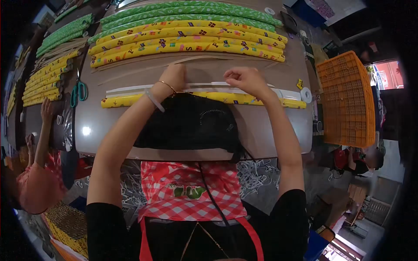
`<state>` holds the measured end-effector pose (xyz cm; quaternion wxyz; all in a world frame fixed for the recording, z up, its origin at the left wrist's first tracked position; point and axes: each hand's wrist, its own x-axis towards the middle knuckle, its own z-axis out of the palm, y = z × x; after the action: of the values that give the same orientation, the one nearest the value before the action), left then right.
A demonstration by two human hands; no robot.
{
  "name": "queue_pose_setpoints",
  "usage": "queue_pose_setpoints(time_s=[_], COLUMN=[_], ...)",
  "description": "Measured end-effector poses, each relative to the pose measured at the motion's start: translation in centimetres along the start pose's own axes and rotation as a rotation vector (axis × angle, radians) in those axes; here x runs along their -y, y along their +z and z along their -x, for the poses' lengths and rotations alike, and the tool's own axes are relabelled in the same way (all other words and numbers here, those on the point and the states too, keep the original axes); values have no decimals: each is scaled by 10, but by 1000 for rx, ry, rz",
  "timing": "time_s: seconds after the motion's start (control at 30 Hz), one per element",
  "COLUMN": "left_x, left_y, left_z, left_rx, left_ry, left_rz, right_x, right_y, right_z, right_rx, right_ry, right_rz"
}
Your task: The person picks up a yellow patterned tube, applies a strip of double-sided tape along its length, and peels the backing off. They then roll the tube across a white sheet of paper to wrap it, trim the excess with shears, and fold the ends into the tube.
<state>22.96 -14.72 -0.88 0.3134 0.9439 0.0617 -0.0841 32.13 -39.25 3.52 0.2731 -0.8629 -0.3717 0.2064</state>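
Note:
A yellow patterned roll [119,102] lies across the table in front of me, with white strips [126,92] along its far side. My left hand [175,77] is over the strips, its fingers curled in; what they hold, if anything, is hidden. To its right, my right hand [246,79] has its fingers bent and pressed together near the strips' far edge; no held object can be made out. A black cloth or bag [187,124] lies on the near side of the roll, partly covering it.
Yellow rolls [187,45] and green rolls [187,13] lie at the back. Green-handled scissors [79,92] are at the left, a white tape roll [306,95] at the right. An orange crate [346,100] stands beyond the right edge. A co-worker [41,187] is at the left.

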Motion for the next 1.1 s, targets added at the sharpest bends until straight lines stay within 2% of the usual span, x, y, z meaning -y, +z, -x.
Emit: queue_pose_setpoints(time_s=[0.27,0.4,0.53,0.7,0.9,0.97,1.0,1.07,1.1], left_x=[0,-1,-2,-6,0,2,3,1,-1], left_y=[-2,1,-3,-6,-3,-1,0,-1,-1], left_z=[6,6,9,10,7,6,6,7,8], left_rx=[-67,-128,-67,-12,-79,-93,-101,-99,-92], left_ry=[101,143,147,55,149,161,175,153,140], left_rz=[16,-41,-18,127,-8,-16,-26,-25,-22], right_x=[-25,-54,-61,-64,-60,-63,-55,-29,-22], right_y=[-18,-26,-36,-45,-50,-42,-42,-39,-34], right_z=[14,21,25,25,22,20,19,17,15], right_rx=[-31,-75,-72,-73,-88,-239,-234,-304,-283], right_ry=[132,100,128,213,186,-46,-53,-259,-272], right_rz=[-24,-29,38,23,-28,98,97,321,281])
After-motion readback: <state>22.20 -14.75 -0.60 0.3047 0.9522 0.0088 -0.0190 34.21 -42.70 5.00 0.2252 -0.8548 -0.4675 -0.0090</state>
